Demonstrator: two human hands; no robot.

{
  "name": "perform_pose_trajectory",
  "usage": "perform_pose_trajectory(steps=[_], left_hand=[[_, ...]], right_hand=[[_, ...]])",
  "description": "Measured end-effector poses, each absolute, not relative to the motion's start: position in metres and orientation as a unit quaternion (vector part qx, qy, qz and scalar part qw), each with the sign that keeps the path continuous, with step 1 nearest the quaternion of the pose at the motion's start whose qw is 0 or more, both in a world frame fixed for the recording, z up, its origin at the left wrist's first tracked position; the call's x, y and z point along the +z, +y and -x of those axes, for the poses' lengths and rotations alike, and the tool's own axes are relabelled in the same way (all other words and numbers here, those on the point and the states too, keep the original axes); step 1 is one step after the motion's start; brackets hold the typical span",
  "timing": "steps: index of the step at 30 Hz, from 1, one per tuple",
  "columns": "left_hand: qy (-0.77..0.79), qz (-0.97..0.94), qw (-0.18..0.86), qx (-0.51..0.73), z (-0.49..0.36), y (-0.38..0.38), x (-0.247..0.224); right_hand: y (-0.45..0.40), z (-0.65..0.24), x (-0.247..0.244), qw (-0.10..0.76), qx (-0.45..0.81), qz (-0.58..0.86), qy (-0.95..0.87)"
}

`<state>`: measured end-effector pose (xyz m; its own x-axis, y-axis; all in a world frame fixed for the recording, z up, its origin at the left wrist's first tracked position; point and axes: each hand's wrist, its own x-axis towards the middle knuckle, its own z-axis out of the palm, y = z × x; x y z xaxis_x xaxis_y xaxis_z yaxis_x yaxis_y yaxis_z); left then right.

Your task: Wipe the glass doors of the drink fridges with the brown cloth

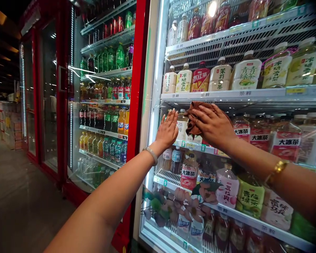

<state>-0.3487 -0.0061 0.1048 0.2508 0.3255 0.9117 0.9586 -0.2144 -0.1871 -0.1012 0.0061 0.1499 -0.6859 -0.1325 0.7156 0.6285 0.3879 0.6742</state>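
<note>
My left hand [168, 129] lies flat on the glass door of a drinks fridge, fingers stretched and pointing up, with nothing in it. To its right, my right hand [213, 123] presses a bunched brown cloth [193, 130] against the same glass, just below a shelf edge. Part of the cloth is hidden under the palm and fingers. Behind the glass, the shelves hold bottled drinks, among them a red-labelled tea bottle [201, 77] and a white-labelled bottle [182, 124] between my hands. A pale bangle is on my left wrist and a gold one on my right.
A red door frame [142, 63] borders the glass on the left. Beyond it stands another lit fridge with cans and bottles, and its door handle [62, 79] sticks out. Flower decals [185, 205] show low on the glass. Floor [23, 196] stretches away at left, past stacked boxes [9, 123].
</note>
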Motion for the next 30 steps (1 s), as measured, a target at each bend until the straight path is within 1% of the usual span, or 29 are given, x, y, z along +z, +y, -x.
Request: perform_pose_trajectory(steps=[3, 6, 9, 12, 16, 18, 22, 24, 26, 30], left_hand=[[-0.467, 0.678, 0.413, -0.389, 0.351, -0.003, 0.106], [-0.47, 0.673, 0.408, -0.4, 0.356, -0.002, 0.101], [-0.479, 0.674, 0.394, -0.401, 0.363, -0.004, 0.091], [-0.484, 0.678, 0.388, -0.395, 0.372, -0.01, 0.079], [-0.497, 0.679, 0.378, -0.387, 0.385, -0.019, 0.063], [-0.505, 0.681, 0.367, -0.382, 0.389, -0.023, 0.054], [-0.521, 0.675, 0.344, -0.393, 0.387, -0.024, 0.035], [-0.525, 0.671, 0.339, -0.399, 0.382, -0.024, 0.023], [-0.529, 0.669, 0.336, -0.401, 0.376, -0.025, 0.009], [-0.535, 0.672, 0.328, -0.393, 0.366, -0.033, -0.028]], right_hand=[[0.006, 0.134, 0.167, 0.401, -0.489, 0.2, -0.748], [0.006, 0.166, 0.161, 0.403, -0.457, 0.209, -0.765], [0.003, 0.175, 0.136, 0.367, -0.464, 0.184, -0.785], [0.001, 0.158, 0.109, 0.322, -0.482, 0.135, -0.804], [0.002, 0.125, 0.1, 0.287, -0.504, 0.092, -0.809], [0.003, 0.12, 0.105, 0.305, -0.506, 0.12, -0.798], [0.002, 0.142, 0.101, 0.386, -0.479, 0.189, -0.765], [-0.001, 0.158, 0.084, 0.388, -0.474, 0.174, -0.77], [-0.004, 0.166, 0.059, 0.363, -0.481, 0.134, -0.787], [-0.008, 0.145, 0.004, 0.315, -0.489, 0.058, -0.812]])
